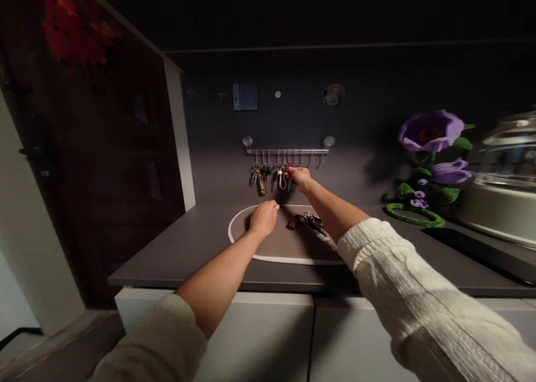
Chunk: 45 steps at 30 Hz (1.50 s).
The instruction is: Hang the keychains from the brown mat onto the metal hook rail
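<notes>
My right hand (300, 178) is raised to the hook rail (288, 151) on the wall, its fingers pinching a red key fob (290, 170) with keys below it. Beside it on the rail hang several bunches of keys, one with a pink strap (282, 180) and one with a brown-gold tag (262, 185). My left hand (264, 218) is closed above the round mat (234, 238); whatever its curled fingers may hold is hidden. To its right, a heap of keys (313, 222) with a brown leather piece (293, 221) lies on the mat.
Purple crocheted flowers (431, 133) with a green ring base stand at the right, near a glass-topped white appliance (502, 203). A flat black object (477, 253) lies on the dark counter (188, 253). At the left is a dark door (104, 164).
</notes>
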Motion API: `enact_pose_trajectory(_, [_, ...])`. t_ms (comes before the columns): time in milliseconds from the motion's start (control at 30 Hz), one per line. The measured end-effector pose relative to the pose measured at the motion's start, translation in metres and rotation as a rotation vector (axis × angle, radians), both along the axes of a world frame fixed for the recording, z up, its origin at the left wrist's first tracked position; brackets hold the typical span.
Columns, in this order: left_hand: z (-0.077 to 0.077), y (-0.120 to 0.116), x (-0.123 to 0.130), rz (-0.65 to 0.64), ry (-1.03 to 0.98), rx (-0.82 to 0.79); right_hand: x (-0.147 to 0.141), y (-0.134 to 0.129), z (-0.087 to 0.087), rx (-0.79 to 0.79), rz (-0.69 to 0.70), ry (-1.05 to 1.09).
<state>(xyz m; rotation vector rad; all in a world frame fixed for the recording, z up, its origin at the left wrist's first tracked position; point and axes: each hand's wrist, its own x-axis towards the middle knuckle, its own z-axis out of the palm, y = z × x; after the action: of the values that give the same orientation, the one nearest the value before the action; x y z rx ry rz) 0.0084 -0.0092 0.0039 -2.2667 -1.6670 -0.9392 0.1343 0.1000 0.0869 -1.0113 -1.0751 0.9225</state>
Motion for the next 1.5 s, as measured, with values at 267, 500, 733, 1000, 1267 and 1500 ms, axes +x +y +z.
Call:
enact_pose_trajectory(267, [-0.001,0.002,0.000,-0.039,-0.036,0.004,0.008,0.002,-0.009,0.056,0.042,-0.097])
enact_pose_trajectory(500, [-0.004,0.004,-0.001,-0.121,-0.073,0.011,0.013,-0.007,-0.014,0.111,0.127,-0.153])
enact_pose_trajectory(733, [-0.005,0.002,0.000,-0.175,-0.083,0.005,0.017,-0.031,-0.017,0.143,0.072,-0.206])
enact_pose_trajectory(1000, [-0.003,-0.007,0.001,-0.185,-0.063,0.012,0.030,-0.070,-0.033,0.147,0.088,-0.370])
enact_pose_trajectory(1267, [-0.004,-0.014,0.006,-0.187,-0.042,0.042,0.053,-0.102,-0.067,0.169,-0.009,-0.811])
enact_pose_trajectory(1500, [-0.002,-0.020,0.007,-0.176,-0.048,0.020,0.062,-0.114,-0.080,0.205,-0.036,-1.142])
